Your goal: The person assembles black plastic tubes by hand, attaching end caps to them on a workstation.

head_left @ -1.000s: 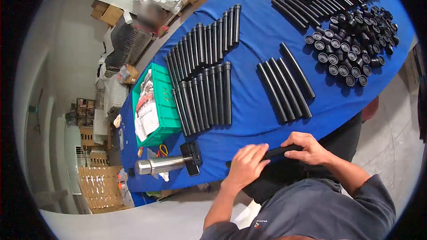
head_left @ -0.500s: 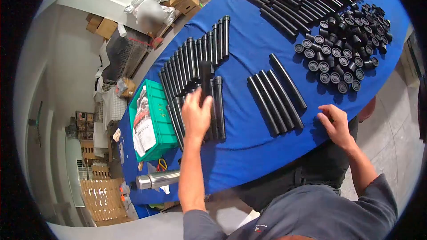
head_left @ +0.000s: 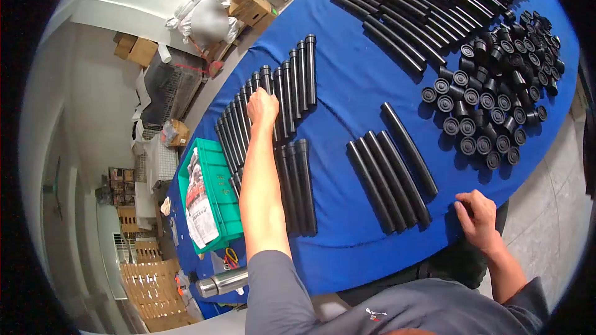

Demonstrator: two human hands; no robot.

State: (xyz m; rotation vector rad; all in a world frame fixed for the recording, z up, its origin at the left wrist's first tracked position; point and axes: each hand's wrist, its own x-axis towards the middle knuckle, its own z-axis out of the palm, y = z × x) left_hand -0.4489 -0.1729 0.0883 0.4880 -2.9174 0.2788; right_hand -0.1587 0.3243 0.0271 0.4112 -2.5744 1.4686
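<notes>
My left hand (head_left: 262, 108) is closed around a capped black tube (head_left: 266, 73), whose cap end sticks out past my fingers. It lies among a slanted row of capped tubes (head_left: 294, 84) on the blue cloth; my hand and forearm hide part of that row. More black tubes (head_left: 304, 186) lie nearer my body, just right of the forearm. My right hand (head_left: 478, 216) hovers by the table's near edge with fingers loosely bent, thumb apart and nothing visible in it. To its left lie several uncapped tubes (head_left: 394, 180), side by side.
Black end caps (head_left: 484, 96) are heaped at the right. Many plain tubes (head_left: 428, 6) lie at the far end of the blue tablecloth (head_left: 347, 260). A green crate (head_left: 220, 195) holding printed material stands at left, near a steel flask (head_left: 223, 282).
My left hand has moved forward with the black tube, from above the nearer tubes to the farther row. The right hand stays by the edge, its fingers a little more bent. The view has shifted.
</notes>
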